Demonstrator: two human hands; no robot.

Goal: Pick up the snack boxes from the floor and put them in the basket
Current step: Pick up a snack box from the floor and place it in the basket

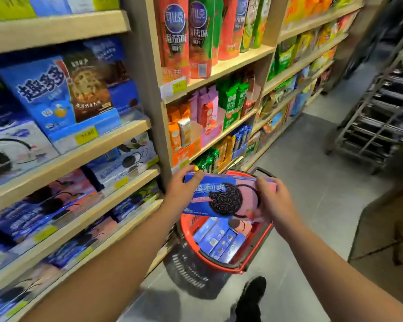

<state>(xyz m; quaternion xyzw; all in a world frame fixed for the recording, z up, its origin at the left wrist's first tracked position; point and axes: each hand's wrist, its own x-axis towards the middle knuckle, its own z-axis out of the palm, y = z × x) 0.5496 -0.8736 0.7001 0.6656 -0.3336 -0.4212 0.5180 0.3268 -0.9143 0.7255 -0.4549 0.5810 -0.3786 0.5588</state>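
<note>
A black shoe point(251, 296) is standing on the grey floor point(312, 187) at six o'clock, and just beyond it the red basket point(221, 266) is sitting beside the bottom shelf point(116, 231), already holding several blue snack boxes point(221, 242) packed on edge. Directly above its opening, both hands are holding one blue-and-pink cookie box point(226, 198) — the left hand point(182, 194) is gripping the nine-o'clock end with its fingers curled over the top edge, and the right hand point(272, 201) is gripping the three-o'clock end the same way, thumb underneath. The box's long axis is running from nine to three o'clock, face turned up toward the camera, while the packed boxes below seem to be lying more from seven to one o'clock — so the coming move probably calls for lowering it straight down with a slight turn to fit the free space at the far side of the basket. Neither hand looks nearer than the other. Farther off, at two o'clock, a metal rack point(379, 112) is standing across the aisle.
</note>
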